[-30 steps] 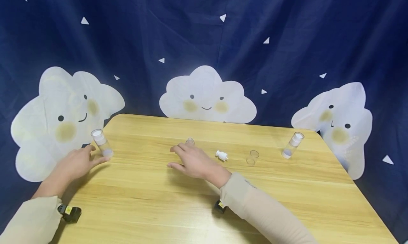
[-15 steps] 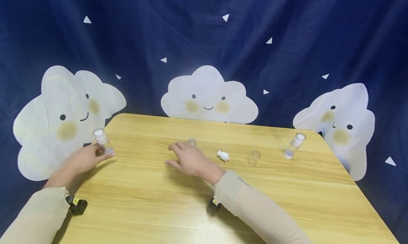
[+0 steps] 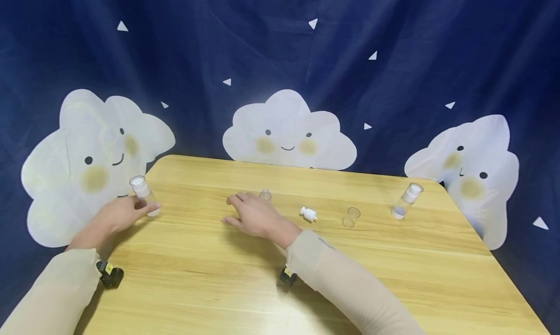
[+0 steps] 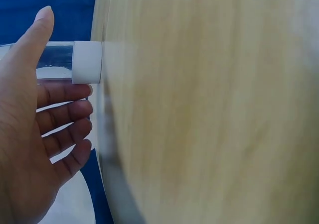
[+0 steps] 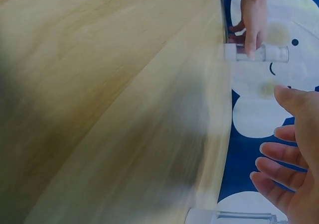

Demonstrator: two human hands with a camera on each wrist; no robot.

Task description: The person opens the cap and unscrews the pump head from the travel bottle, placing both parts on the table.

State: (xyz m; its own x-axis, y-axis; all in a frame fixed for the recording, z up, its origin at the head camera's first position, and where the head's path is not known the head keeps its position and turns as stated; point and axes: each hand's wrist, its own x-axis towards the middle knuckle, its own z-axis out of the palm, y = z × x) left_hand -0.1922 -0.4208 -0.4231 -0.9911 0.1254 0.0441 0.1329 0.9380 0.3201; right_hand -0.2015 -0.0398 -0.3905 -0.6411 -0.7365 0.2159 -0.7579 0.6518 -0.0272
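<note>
At the table's left end, my left hand (image 3: 120, 214) grips a clear pump bottle (image 3: 142, 186) with a white base and white top. Its thumb lies on one side of the bottle and the index finger on the other in the left wrist view. The bottle's white base (image 4: 87, 62) appears to rest on the table. My right hand (image 3: 255, 216) hovers over the middle of the table with fingers relaxed, holding nothing. Just behind it stands a clear bottle body (image 3: 265, 195), mostly hidden by the hand; its white base (image 5: 200, 216) shows in the right wrist view.
To the right of my right hand a white pump head (image 3: 308, 214) lies on its side. A clear cap (image 3: 351, 217) stands beyond it. Another capped pump bottle (image 3: 407, 201) stands near the right edge of the wooden table (image 3: 210, 286). A blue cloud-print curtain (image 3: 188, 48) hangs behind.
My left hand has moved right and closed around the left bottle. My right hand has drifted slightly left, uncovering a little more of the clear bottle body.
</note>
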